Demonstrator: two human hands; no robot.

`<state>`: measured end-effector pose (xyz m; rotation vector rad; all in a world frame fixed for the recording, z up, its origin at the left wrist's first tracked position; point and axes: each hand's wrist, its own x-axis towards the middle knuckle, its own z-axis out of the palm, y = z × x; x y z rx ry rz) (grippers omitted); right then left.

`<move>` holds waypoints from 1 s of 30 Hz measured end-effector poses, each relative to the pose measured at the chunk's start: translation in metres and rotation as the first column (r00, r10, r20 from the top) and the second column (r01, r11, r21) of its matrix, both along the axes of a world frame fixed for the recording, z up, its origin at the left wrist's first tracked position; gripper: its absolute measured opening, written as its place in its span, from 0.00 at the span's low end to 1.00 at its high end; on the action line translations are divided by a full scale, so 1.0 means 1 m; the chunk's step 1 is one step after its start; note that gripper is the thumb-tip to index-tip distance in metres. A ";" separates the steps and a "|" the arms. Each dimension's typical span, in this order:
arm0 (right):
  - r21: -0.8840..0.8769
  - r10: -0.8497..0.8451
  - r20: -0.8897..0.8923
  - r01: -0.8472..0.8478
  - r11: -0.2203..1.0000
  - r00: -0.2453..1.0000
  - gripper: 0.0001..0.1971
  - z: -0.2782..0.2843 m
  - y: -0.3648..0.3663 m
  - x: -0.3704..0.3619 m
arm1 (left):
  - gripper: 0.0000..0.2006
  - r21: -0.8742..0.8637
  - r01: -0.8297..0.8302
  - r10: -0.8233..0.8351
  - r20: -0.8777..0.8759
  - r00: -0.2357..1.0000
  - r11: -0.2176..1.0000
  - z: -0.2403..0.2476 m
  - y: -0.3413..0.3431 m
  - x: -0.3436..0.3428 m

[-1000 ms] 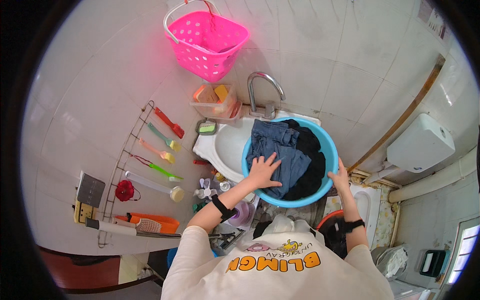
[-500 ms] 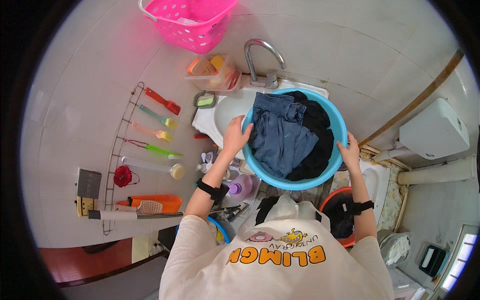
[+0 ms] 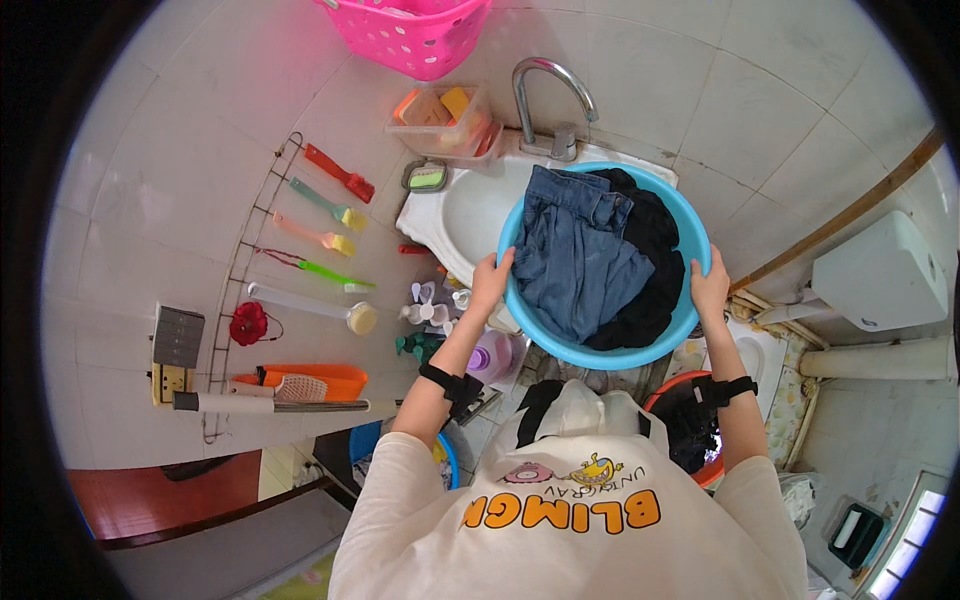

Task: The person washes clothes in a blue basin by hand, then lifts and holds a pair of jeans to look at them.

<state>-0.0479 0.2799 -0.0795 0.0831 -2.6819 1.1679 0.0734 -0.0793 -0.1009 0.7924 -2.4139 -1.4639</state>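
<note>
A round light-blue basin [image 3: 602, 360] rests over the right part of the white sink, full of laundry. Folded blue jeans [image 3: 575, 265] lie on its left side, and a bundle of black cloth [image 3: 655, 270] fills the right. My left hand [image 3: 490, 281] grips the rim at the left, its fingers partly hidden by the basin wall. On the opposite side my right hand [image 3: 710, 287] is closed round the rim, the thumb toward the inside. The washbasin sink [image 3: 468, 218] shows beside the blue basin, under a curved chrome faucet [image 3: 552, 65].
Brushes hang from a wall rack [image 3: 236, 270] at the left. A clear sponge box [image 3: 440, 135] and a soap dish [image 3: 426, 177] sit on the sink edge. Below stand a purple bottle [image 3: 492, 355] and an orange basin [image 3: 712, 470] with dark cloth. A toilet tank [image 3: 880, 270] is at the right.
The view has shifted, so the surroundings sit farther right and higher. My left hand has moved nearer along the basin rim and its fingers have closed on it. The right hand keeps its hold.
</note>
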 end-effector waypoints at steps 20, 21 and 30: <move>0.019 0.088 -0.061 -0.087 0.996 0.994 0.20 0.002 -0.005 -0.040 | 0.23 -0.145 0.215 -0.158 0.329 0.931 0.966 0.027 -0.016 -0.006; 0.035 0.096 -0.038 -0.094 0.995 0.995 0.19 0.004 -0.007 -0.045 | 0.25 -0.121 0.290 -0.200 0.480 0.854 0.949 0.034 -0.018 -0.011; 0.281 -0.041 0.204 -0.019 0.959 0.978 0.20 0.024 -0.029 -0.048 | 0.25 -0.246 0.107 -0.169 -0.243 0.955 0.963 0.044 -0.034 -0.116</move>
